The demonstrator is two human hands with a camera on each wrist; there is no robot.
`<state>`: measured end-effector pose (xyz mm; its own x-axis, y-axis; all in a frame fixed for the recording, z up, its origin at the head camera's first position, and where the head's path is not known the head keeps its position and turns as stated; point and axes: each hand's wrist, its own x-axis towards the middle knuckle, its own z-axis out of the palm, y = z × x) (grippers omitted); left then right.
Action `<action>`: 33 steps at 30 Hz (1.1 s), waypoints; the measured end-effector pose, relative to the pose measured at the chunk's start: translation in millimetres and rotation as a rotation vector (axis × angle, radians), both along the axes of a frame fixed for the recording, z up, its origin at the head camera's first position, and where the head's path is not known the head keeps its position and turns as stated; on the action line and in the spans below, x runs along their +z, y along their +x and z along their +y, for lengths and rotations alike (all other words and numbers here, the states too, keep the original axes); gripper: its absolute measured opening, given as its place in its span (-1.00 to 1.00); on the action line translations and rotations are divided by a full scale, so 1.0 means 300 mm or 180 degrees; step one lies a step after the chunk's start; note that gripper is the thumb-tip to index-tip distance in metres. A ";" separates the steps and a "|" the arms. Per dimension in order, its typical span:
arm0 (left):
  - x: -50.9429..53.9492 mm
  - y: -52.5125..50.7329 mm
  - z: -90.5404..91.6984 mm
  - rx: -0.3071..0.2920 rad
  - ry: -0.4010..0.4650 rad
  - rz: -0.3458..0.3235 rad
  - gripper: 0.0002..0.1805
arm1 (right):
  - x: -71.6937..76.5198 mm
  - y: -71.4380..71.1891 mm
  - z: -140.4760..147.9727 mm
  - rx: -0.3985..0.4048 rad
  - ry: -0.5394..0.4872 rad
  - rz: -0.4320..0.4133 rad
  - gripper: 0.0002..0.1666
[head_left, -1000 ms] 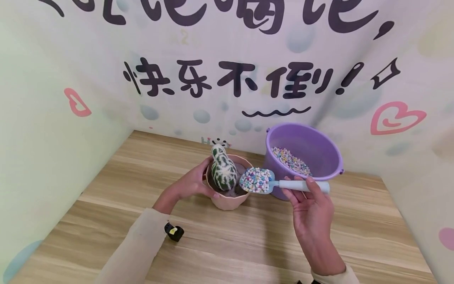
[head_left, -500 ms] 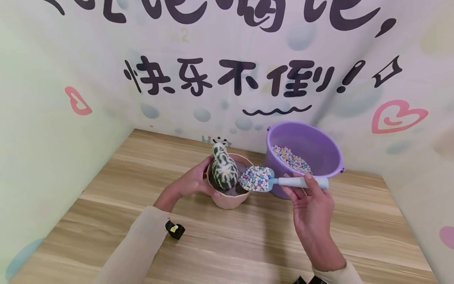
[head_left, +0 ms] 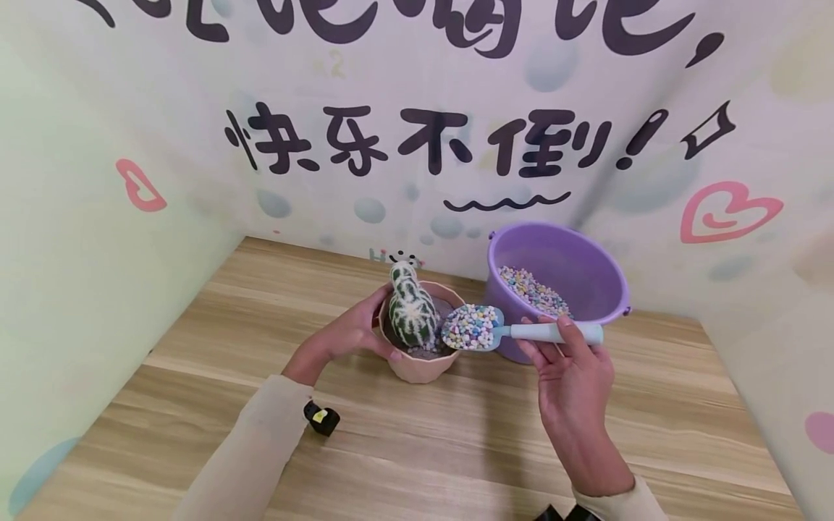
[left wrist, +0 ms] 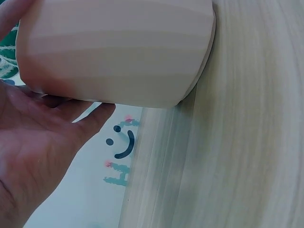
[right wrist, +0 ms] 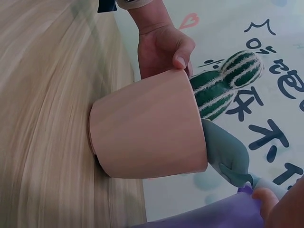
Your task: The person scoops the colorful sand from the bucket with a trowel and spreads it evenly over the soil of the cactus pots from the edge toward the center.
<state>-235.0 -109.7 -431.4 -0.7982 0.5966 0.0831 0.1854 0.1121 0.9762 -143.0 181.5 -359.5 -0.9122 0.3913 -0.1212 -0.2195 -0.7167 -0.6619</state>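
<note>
A pink faceted pot [head_left: 420, 370] holds a green and white cactus [head_left: 412, 311] in dark soil, with a few pale pebbles at the cactus base. My left hand [head_left: 348, 333] grips the pot's left side, thumb near the front rim; the left wrist view shows fingers along the pot wall [left wrist: 114, 61]. My right hand [head_left: 576, 398] holds the white handle [head_left: 534, 332] of a light blue scoop heaped with coloured pebbles [head_left: 470, 327]. The scoop's tip is over the pot's right rim, and in the right wrist view its underside [right wrist: 228, 149] shows beside the pot [right wrist: 147, 128].
A purple bucket [head_left: 586, 278] with more coloured pebbles [head_left: 534, 291] stands behind the scoop, close to the back wall. Below everything is a wood-grain table [head_left: 391, 449]. The printed wall [head_left: 326, 217] has black lettering, and pale walls rise at both sides.
A few pale pebbles now lie on the soil at the front of the cactus, where bare soil showed before. Both hands and the pot have stayed nearly in place.
</note>
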 end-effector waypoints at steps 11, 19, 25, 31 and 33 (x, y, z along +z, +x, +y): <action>0.001 -0.007 0.008 -0.0116 0.0088 -0.0002 0.30 | 0.007 0.000 -0.009 -0.0017 0.0254 0.0050 -0.88; -0.004 -0.011 0.009 -0.0142 0.0133 -0.0018 0.31 | 0.006 -0.009 -0.012 -0.0058 0.0385 0.0102 -0.84; -0.006 -0.009 0.009 -0.0151 0.0184 -0.0064 0.30 | 0.003 -0.015 -0.011 -0.0084 0.0361 0.0124 -0.78; -0.010 -0.003 0.012 -0.0080 0.0135 0.0007 0.31 | 0.005 -0.018 -0.010 -0.0085 0.0356 0.0167 -0.67; -0.012 0.001 0.014 -0.0046 0.0116 0.0040 0.31 | 0.006 -0.018 -0.009 -0.0090 0.0387 0.0166 -0.69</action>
